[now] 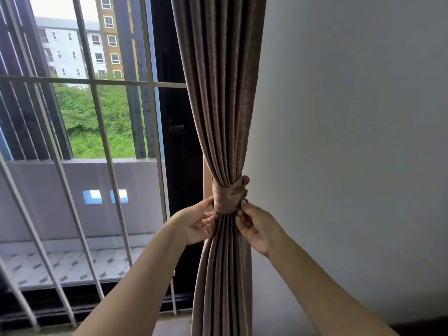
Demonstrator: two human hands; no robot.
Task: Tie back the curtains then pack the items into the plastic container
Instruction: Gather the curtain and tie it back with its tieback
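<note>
Two hands meet just below the tieback [228,198], which cinches the brown curtain [218,105]. The left hand [197,223] pinches curtain folds under the tieback's left edge, and the right hand [255,226] under its right edge, thumbs touching it. Window bars [97,105] stand left of the tieback.

- No legible text, label, brand name, number or sign appears anywhere in the head view.
</note>
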